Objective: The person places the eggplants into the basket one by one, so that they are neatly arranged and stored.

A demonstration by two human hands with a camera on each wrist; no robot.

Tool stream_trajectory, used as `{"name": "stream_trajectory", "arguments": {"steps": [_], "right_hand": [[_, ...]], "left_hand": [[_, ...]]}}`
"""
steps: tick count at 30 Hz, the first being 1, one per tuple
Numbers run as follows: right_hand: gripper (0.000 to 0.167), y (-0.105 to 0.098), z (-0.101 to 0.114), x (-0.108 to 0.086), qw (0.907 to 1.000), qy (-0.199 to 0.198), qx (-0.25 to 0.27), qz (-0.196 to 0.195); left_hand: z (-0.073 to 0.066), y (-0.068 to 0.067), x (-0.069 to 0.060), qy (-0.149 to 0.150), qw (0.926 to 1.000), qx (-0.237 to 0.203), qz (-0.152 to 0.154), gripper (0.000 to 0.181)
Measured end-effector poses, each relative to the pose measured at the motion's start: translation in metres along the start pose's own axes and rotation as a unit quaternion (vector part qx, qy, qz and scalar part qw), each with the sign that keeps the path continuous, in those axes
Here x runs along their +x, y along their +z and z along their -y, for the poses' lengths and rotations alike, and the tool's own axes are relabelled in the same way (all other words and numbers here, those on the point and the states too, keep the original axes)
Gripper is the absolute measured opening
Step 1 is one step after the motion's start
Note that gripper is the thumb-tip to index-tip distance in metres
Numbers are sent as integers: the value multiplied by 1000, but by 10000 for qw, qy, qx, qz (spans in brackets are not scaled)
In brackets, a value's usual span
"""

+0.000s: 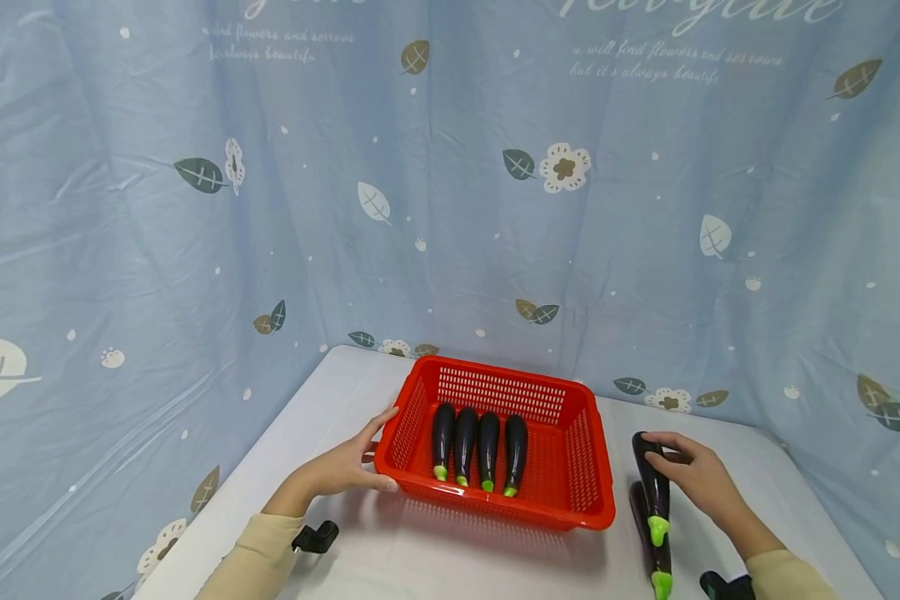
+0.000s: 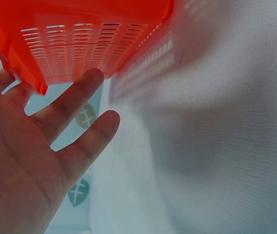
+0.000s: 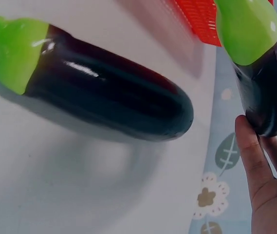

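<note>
In the head view, a red plastic basket [image 1: 487, 508] holds several dark eggplants [image 1: 488, 450] lying in a row, green stems toward the front. My left hand [image 1: 345, 468] holds the basket's left side, its thumb by the front corner. The left wrist view shows that hand [image 2: 36, 146] beside the basket's slotted wall [image 2: 75, 44], with two fingers stretched out. My right hand [image 1: 701, 475] pinches one eggplant [image 1: 654, 483] near its rounded dark end, stem hanging toward me. Below it, another eggplant [image 1: 648, 533] lies on the table, also large in the right wrist view [image 3: 109, 87].
A white-covered table [image 1: 435, 567] lies under everything. Blue curtain [image 1: 450, 250] with leaf and flower prints stands behind it and on both sides. Black wrist devices [image 1: 317, 537] sit by both sleeves.
</note>
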State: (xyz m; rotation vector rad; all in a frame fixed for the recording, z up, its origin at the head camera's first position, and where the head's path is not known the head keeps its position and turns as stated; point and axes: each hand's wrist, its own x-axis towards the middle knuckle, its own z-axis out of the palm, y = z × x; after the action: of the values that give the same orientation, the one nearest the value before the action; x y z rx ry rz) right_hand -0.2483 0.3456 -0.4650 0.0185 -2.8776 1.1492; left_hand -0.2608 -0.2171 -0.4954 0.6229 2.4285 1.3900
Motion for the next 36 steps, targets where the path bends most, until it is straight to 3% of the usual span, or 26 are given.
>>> {"name": "stream_trajectory", "arguments": {"steps": [18, 36], "right_hand": [[53, 1, 27, 7, 9988, -446, 150, -117], [51, 15, 48, 20, 9959, -726, 523, -89]], "left_hand": [[0, 0, 0, 18, 10000, 14, 24, 116], [1, 1, 1, -42, 10000, 10, 2, 115]]}}
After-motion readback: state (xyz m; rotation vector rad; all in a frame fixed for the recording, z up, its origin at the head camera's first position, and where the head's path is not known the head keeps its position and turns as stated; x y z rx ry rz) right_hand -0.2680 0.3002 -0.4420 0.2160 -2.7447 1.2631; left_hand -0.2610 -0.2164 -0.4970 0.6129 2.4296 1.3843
